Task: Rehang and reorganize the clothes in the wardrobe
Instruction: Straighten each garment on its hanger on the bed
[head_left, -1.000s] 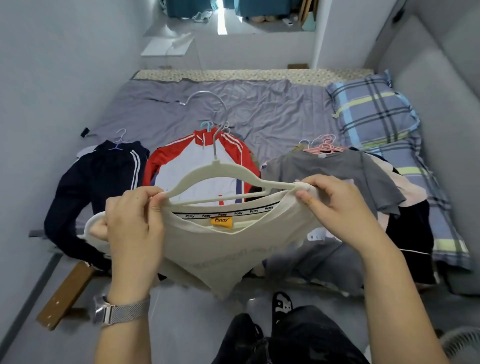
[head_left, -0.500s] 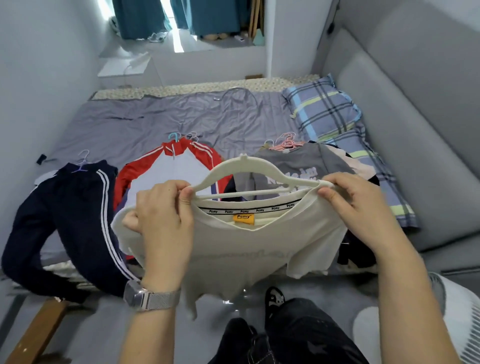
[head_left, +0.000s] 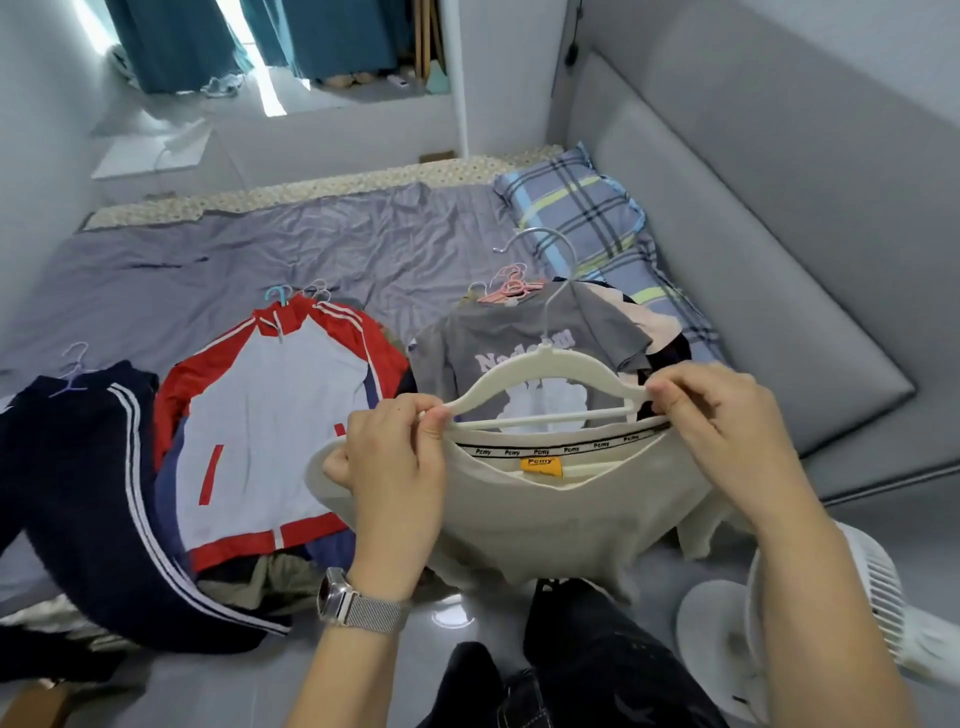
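Swung right since the earlier frame, tee (head_left: 550, 514) and hanger (head_left: 540, 364) are pinched by left hand (head_left: 395, 467) and right hand (head_left: 722, 415) — a slackened pinch, and the collar could be slipped off.

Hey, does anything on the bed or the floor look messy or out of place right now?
Yes. The navy track jacket droops off the bed's front edge toward the floor, and crumpled clothes bunch under the red and white jacket. A white fan appears to lie tipped on the floor by the person's right side.
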